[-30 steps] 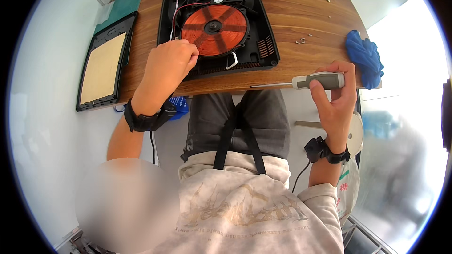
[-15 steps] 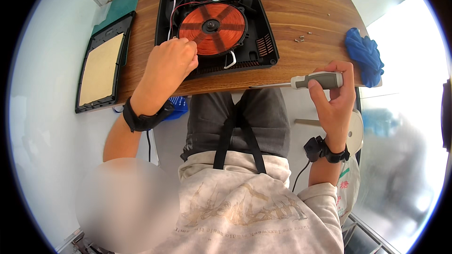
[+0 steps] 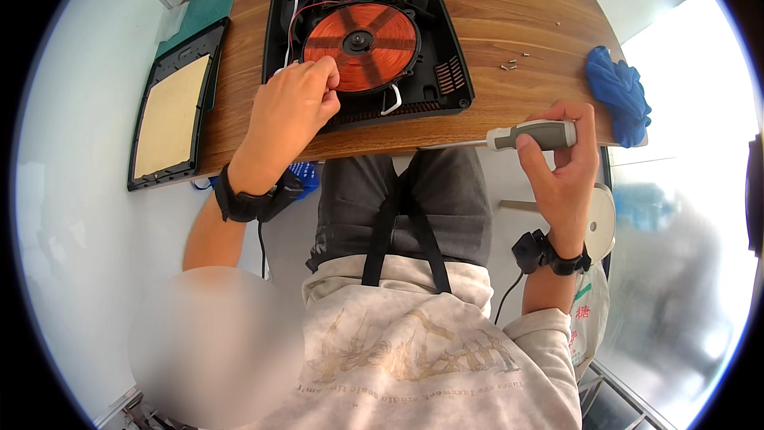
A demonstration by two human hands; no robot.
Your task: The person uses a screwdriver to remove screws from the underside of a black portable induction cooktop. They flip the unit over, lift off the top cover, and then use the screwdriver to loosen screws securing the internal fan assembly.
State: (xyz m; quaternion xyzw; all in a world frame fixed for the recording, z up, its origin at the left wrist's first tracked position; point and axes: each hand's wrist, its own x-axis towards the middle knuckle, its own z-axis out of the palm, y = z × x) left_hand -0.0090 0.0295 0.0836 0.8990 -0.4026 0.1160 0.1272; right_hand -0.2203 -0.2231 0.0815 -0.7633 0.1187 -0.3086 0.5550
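Observation:
An opened induction cooker base [image 3: 430,32] lies on the wooden table in front of me, with a round copper coil [image 3: 390,36] inside it. My left hand [image 3: 296,103] reaches over the base's near left corner. Its fingers curl together at the coil's lower left edge, and whatever they pinch is hidden beneath them. My right hand [image 3: 567,163] grips a grey and white screwdriver [image 3: 529,136] by its handle, off to the right. The screwdriver's shaft points left, level along the table's front edge and apart from the cooker.
The cooker's black lid part [image 3: 171,115] with a tan sheet rests at the left on a green mat [image 3: 208,12]. Several small screws [image 3: 510,65] are scattered on the table [image 3: 509,16] to the right. A blue cloth [image 3: 619,95] lies crumpled at the right edge.
My left hand has shifted slightly right and up along the coil's edge, fingers still curled. My right hand, with the screwdriver, has drifted a touch left.

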